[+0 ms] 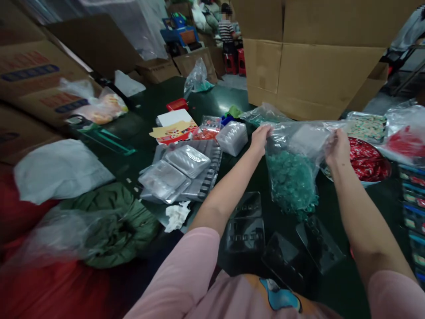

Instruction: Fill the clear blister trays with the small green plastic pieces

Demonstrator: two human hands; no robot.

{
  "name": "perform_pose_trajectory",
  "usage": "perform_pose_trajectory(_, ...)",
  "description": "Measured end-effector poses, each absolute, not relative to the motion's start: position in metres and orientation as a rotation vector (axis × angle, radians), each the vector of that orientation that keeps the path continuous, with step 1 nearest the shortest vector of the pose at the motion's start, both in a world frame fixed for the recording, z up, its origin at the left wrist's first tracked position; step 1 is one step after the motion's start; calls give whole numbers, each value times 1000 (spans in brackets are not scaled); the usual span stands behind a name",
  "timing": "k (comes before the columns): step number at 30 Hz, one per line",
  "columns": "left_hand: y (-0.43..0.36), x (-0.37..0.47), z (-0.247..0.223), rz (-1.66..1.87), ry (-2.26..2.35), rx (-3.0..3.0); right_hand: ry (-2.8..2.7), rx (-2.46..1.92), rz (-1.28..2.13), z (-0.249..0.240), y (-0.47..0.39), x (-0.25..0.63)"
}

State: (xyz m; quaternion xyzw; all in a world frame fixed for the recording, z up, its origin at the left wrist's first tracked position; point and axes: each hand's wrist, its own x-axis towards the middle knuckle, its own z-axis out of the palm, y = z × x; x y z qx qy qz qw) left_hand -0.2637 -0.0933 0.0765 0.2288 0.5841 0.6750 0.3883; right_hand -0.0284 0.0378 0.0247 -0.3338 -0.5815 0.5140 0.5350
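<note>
A clear plastic bag [292, 181] with many small teal translucent pieces in its lower part is held up above the dark table. My left hand [260, 138] pinches its top left edge. At the opposite top corner my right hand [338, 149] is closed on the plastic; some of its fingertips are hidden. Beneath and in front of the bag lie several clear moulded plastic trays [245, 230]. A basin of shiny red packets [370, 161] sits just beyond my right hand. Close to my left forearm is a stack of clear plastic shells [232, 137].
Flat clear packages [175, 170] and printed cards [175, 128] lie to the left. A large cardboard box [308, 66] stands behind the bag. Crumpled tissue [177, 216] is near the table edge. A person in a striped top [227, 31] stands far back.
</note>
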Motion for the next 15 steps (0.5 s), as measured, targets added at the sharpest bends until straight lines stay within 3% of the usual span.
perform_pose_trajectory(2,-81,-269,73,1609,1491,640,-1099,-899,1254,25,39,-32)
perform_pose_trajectory(6,-83,-265,37,1559,1448,836,-1039,-955,1189,21,44,-37)
perform_pose_trajectory(15,-153,-214,-77,1400,1631,740,-1517,-1208,1205,-20,-15,6)
